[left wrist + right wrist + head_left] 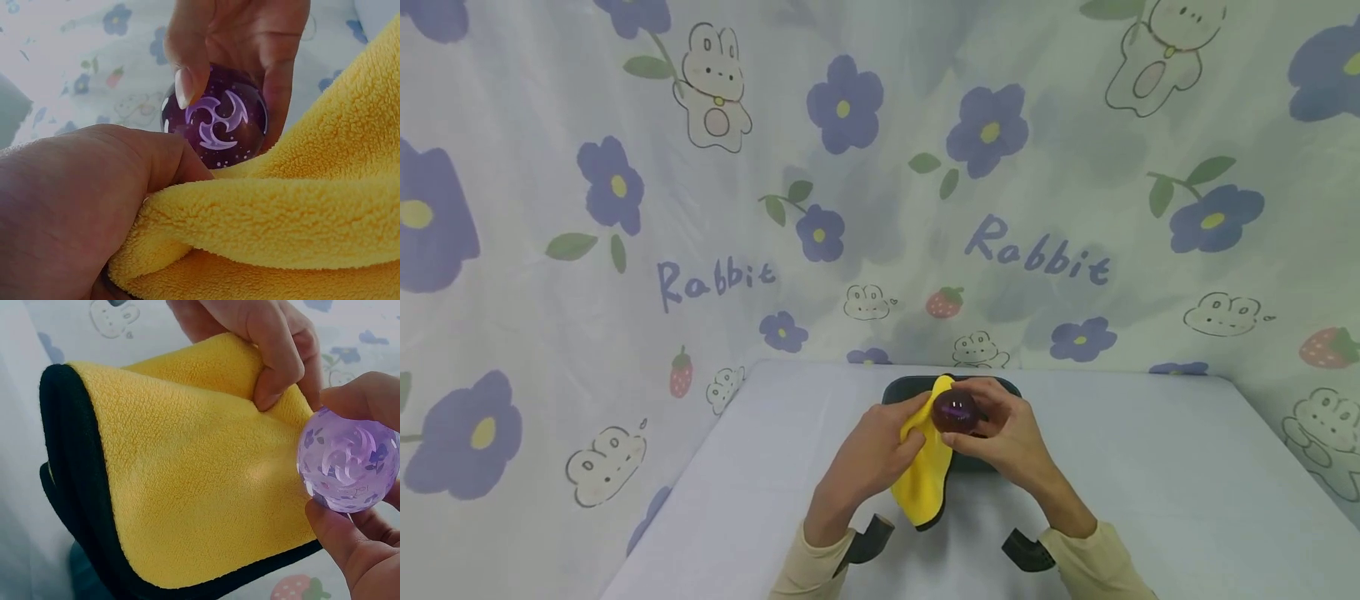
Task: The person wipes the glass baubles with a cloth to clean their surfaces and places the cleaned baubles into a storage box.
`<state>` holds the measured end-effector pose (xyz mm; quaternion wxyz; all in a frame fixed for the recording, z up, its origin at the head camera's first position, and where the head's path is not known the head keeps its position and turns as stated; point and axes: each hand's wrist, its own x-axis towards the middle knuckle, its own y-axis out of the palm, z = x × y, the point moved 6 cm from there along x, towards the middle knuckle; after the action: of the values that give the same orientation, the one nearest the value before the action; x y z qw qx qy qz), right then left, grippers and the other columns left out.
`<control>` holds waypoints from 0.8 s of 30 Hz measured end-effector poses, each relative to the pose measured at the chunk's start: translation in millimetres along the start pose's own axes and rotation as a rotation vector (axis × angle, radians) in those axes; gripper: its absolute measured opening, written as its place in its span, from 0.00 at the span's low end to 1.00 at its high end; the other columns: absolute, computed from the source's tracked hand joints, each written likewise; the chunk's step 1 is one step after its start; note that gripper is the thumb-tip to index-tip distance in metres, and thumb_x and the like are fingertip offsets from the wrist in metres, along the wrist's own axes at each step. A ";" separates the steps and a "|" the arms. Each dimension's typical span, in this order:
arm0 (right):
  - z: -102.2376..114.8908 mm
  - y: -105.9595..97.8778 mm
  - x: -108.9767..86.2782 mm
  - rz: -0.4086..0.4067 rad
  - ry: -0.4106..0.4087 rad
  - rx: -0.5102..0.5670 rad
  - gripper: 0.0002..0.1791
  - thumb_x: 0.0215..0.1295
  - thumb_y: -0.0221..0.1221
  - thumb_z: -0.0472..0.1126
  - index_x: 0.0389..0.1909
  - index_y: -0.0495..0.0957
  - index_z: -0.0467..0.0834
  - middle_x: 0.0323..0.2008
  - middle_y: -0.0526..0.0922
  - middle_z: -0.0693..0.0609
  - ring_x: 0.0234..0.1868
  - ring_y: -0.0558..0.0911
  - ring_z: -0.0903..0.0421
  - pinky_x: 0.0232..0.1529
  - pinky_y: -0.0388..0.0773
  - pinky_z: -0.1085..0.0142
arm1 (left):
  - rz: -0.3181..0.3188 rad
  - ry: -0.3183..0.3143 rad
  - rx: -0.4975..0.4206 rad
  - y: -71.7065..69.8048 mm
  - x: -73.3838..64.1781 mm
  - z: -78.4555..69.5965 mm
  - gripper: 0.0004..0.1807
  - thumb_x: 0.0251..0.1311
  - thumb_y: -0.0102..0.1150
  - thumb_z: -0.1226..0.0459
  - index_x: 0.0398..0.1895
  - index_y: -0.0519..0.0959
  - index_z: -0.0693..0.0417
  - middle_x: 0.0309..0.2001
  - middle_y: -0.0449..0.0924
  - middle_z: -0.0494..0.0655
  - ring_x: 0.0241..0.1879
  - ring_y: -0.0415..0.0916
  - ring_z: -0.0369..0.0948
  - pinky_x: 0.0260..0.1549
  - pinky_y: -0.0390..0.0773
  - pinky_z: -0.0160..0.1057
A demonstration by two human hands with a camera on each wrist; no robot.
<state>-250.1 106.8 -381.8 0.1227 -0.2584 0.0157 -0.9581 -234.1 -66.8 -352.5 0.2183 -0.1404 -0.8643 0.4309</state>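
My left hand (880, 443) grips a yellow plush cloth (929, 475) with a dark edging, bunched between thumb and fingers. The cloth hangs down toward me in the head view. In my right hand (1006, 429) is a glassy purple ball (955, 412), pinched between thumb and fingertips. A light purple swirl shows inside the ball (215, 122) in the left wrist view. Seen from the right wrist, the ball (349, 462) looks pale and see-through, right at the edge of the cloth (187, 469). Both hands are close together above a dark tray.
The dark tray (895, 390) sits on the white table (1150, 483) under the hands, partly covered by them and the cloth. Behind the table hangs a curtain (880, 208) printed with flowers and rabbits. Black wrist mounts (871, 540) stick out by both sleeves.
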 end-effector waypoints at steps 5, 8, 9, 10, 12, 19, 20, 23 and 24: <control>-0.6 -0.4 0.3 -0.001 -0.017 -0.011 0.32 0.52 0.74 0.28 0.60 0.78 0.38 0.60 0.77 0.38 0.52 0.86 0.62 0.49 0.86 0.67 | -0.004 -0.002 -0.004 -0.8 0.0 -0.8 0.28 0.68 0.53 0.65 0.72 0.73 0.58 0.50 0.87 0.49 0.32 0.76 0.33 0.36 0.79 0.27; -1.2 -1.9 -0.6 -0.014 -0.017 -0.025 0.31 0.52 0.74 0.29 0.60 0.79 0.39 0.59 0.79 0.39 0.51 0.86 0.62 0.49 0.86 0.67 | -0.002 0.000 -0.004 -0.8 0.4 -1.6 0.28 0.68 0.52 0.65 0.72 0.73 0.58 0.49 0.87 0.48 0.31 0.76 0.34 0.35 0.79 0.27; -1.3 -2.5 -1.1 -0.019 -0.017 -0.032 0.31 0.52 0.74 0.30 0.59 0.79 0.39 0.59 0.79 0.39 0.51 0.86 0.62 0.48 0.86 0.67 | -0.001 0.002 -0.004 -0.7 0.6 -1.9 0.28 0.68 0.52 0.65 0.72 0.73 0.58 0.48 0.87 0.48 0.31 0.76 0.34 0.34 0.79 0.28; -1.3 -2.7 -1.3 -0.022 -0.019 -0.039 0.31 0.52 0.74 0.30 0.59 0.80 0.39 0.58 0.79 0.39 0.51 0.87 0.62 0.48 0.86 0.67 | -0.003 0.003 -0.004 -0.9 0.5 -1.9 0.28 0.68 0.52 0.66 0.72 0.73 0.58 0.48 0.87 0.48 0.31 0.75 0.33 0.34 0.78 0.28; -0.8 -3.5 -1.5 -0.033 -0.032 -0.065 0.30 0.52 0.75 0.30 0.58 0.81 0.40 0.57 0.80 0.40 0.49 0.87 0.62 0.48 0.86 0.67 | -0.005 0.011 -0.010 -1.2 0.8 -2.1 0.28 0.68 0.52 0.66 0.71 0.74 0.58 0.46 0.87 0.48 0.29 0.75 0.33 0.32 0.78 0.28; 1.8 -5.8 -2.0 -0.087 -0.100 -0.162 0.29 0.53 0.75 0.33 0.58 0.82 0.42 0.54 0.83 0.44 0.47 0.85 0.62 0.46 0.84 0.70 | 0.005 0.023 -0.046 -4.8 -0.9 -3.1 0.28 0.67 0.51 0.66 0.71 0.74 0.57 0.42 0.86 0.46 0.28 0.74 0.33 0.29 0.78 0.29; 1.6 -6.3 -2.0 -0.096 -0.106 -0.170 0.29 0.53 0.75 0.33 0.58 0.83 0.42 0.53 0.83 0.44 0.46 0.85 0.62 0.45 0.84 0.71 | 0.009 0.020 -0.048 -5.6 -1.5 -3.3 0.28 0.67 0.51 0.66 0.71 0.74 0.57 0.42 0.85 0.46 0.28 0.75 0.33 0.29 0.78 0.29; 0.9 -7.8 -1.6 -0.120 -0.115 -0.191 0.28 0.53 0.75 0.32 0.58 0.83 0.43 0.51 0.84 0.45 0.42 0.84 0.62 0.43 0.83 0.71 | 0.014 0.007 -0.047 -7.9 -3.3 -3.4 0.28 0.67 0.51 0.66 0.71 0.75 0.57 0.41 0.85 0.45 0.29 0.75 0.33 0.30 0.78 0.29; 0.6 -8.1 -1.4 -0.124 -0.113 -0.196 0.28 0.53 0.75 0.32 0.58 0.83 0.43 0.50 0.84 0.45 0.41 0.83 0.61 0.43 0.83 0.71 | 0.015 0.003 -0.045 -8.6 -4.0 -3.5 0.27 0.67 0.51 0.66 0.71 0.75 0.57 0.40 0.84 0.45 0.29 0.75 0.33 0.30 0.78 0.29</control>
<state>-250.5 115.0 -381.2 0.0380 -0.3234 0.0862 -0.9415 -229.3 -71.1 -344.8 0.2131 -0.1522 -0.8724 0.4127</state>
